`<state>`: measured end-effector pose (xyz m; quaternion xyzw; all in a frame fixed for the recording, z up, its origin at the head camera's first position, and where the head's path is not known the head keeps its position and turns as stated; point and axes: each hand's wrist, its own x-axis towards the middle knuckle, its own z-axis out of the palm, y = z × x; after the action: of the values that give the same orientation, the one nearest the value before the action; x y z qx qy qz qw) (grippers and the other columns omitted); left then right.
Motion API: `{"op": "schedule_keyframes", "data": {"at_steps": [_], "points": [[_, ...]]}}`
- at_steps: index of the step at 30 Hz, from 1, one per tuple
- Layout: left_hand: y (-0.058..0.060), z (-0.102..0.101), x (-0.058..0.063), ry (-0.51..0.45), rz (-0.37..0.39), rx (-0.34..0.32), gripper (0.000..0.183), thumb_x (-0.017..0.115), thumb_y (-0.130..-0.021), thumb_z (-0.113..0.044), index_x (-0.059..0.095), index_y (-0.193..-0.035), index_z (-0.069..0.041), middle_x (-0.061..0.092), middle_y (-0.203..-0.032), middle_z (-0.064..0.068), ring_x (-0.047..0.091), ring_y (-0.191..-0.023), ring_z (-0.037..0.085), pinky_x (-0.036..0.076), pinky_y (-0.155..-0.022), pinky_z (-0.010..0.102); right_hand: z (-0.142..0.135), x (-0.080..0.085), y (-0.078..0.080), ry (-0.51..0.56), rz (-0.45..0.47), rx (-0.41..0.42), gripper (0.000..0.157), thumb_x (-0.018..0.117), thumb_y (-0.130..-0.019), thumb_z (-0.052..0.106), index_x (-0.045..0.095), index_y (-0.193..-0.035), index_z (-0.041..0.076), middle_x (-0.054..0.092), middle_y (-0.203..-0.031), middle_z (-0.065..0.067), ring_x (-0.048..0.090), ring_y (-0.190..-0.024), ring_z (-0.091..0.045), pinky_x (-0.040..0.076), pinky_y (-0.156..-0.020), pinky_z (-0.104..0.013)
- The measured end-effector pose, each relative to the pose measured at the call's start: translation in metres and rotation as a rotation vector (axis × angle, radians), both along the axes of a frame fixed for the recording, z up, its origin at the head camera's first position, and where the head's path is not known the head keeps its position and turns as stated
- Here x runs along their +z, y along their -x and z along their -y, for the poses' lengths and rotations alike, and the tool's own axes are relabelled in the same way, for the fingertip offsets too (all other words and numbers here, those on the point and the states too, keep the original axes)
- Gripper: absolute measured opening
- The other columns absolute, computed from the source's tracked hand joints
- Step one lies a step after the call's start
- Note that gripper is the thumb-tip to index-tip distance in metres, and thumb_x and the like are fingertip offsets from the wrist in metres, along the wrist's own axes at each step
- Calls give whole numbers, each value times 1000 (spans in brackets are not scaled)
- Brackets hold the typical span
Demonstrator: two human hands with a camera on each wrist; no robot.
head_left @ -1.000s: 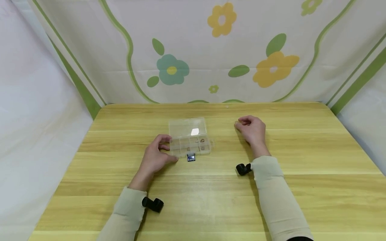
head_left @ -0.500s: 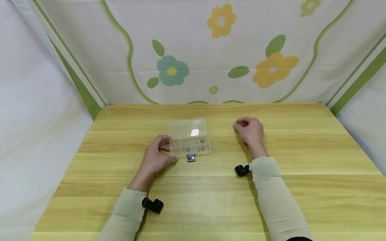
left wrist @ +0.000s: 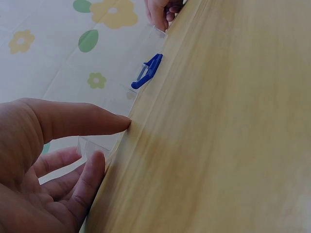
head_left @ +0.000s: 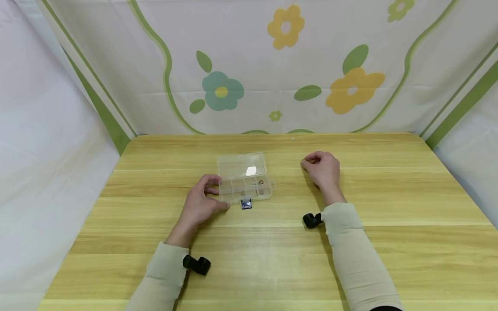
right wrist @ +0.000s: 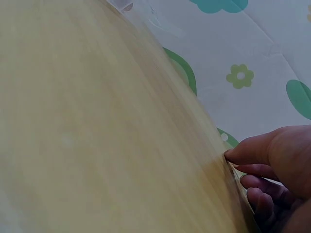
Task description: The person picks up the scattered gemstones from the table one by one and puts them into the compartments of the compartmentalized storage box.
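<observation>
A clear plastic compartment box [head_left: 238, 196] lies on the table with its transparent lid [head_left: 237, 166] raised at the back. A blue latch [head_left: 247, 204] hangs at its front, also seen in the left wrist view as a blue clip [left wrist: 148, 72]. Small brownish round pieces [head_left: 261, 182] sit in its right compartments. My left hand [head_left: 200, 201] holds the box's left end, thumb at the front corner, fingers at the side. To the right of the box, my right hand [head_left: 322, 168] has thumb and forefinger drawn together down at the tabletop; I cannot tell whether they pinch something small.
The wooden table [head_left: 272, 268] reaches back to a flower-printed cloth [head_left: 256, 52]. A small pale dot [head_left: 292, 138] lies close to the table's back edge. Black cameras [head_left: 197, 264] are strapped to both wrists, over light sleeves.
My right hand has shifted slightly to the left and toward me, then stayed nearly still. The left hand and the box have hardly moved.
</observation>
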<state>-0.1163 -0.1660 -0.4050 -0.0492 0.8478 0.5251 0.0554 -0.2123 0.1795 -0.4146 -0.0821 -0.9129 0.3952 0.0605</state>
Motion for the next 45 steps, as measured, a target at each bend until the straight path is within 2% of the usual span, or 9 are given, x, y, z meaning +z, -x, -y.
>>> {"op": "schedule_keyframes", "data": {"at_steps": [19,28,32,45], "points": [[0,-1,1,10,-4,0,74,91,-75,1,61,-140,-12,66,-141,12,63,-118,29,50,-98,37,5,10,-2,79,73,14,30,73,-99,33,78,-116,8,70,-119,-14,65,-108,-32,53,-98,-46],[0,-2,1,10,-5,-1,74,91,-75,1,61,-141,-11,66,-141,13,63,-118,30,50,-96,36,12,18,-5,164,144,38,34,74,-100,39,78,-118,11,72,-118,-10,63,-102,-27,50,-87,-36],[0,-2,1,8,-7,-1,74,91,-75,1,61,-141,-11,66,-141,12,64,-118,30,51,-98,37,15,19,-6,198,161,61,35,74,-100,40,78,-119,10,71,-120,-10,61,-102,-27,49,-86,-36],[1,-3,1,10,-15,-8,75,91,-75,2,60,-142,-11,65,-142,12,64,-119,31,51,-103,44,23,21,-7,207,193,97,36,75,-99,40,78,-119,11,72,-126,-11,58,-102,-26,48,-84,-34]]}}
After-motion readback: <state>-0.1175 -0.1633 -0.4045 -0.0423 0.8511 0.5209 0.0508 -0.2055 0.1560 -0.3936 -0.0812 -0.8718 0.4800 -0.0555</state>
